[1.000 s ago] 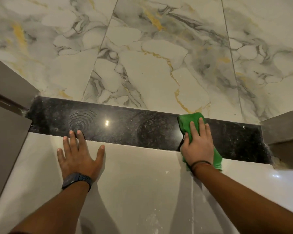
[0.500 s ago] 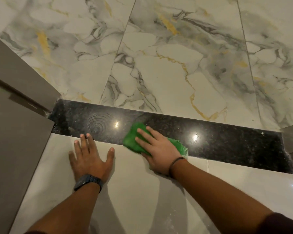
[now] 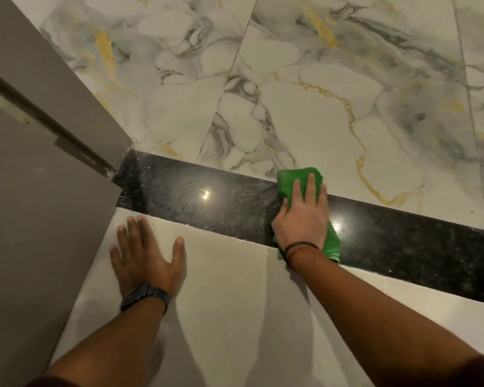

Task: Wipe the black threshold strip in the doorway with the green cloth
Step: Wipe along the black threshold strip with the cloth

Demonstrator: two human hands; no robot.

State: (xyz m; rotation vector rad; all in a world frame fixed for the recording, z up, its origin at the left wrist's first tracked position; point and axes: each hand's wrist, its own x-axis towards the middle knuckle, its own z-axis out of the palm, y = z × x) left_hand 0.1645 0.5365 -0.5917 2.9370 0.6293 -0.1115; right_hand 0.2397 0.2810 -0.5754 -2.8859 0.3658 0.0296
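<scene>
The black threshold strip (image 3: 207, 202) runs across the floor from the left door frame toward the right edge, shiny with light reflections. My right hand (image 3: 302, 219) presses flat on the green cloth (image 3: 291, 177), which lies across the strip near its middle; cloth shows beyond my fingertips and by my wrist. My left hand (image 3: 146, 252) rests flat with fingers spread on the plain pale tile just in front of the strip, holding nothing. A dark watch sits on that wrist.
A grey door frame (image 3: 53, 152) stands at the left, meeting the strip's left end. Marbled white, grey and gold floor tiles (image 3: 319, 107) lie beyond the strip. Plain pale tile (image 3: 229, 303) lies in front of it.
My right hand slid the green cloth left along the strip, then back to the right near its middle. My left hand stayed planted on the tile. The camera view shifted.
</scene>
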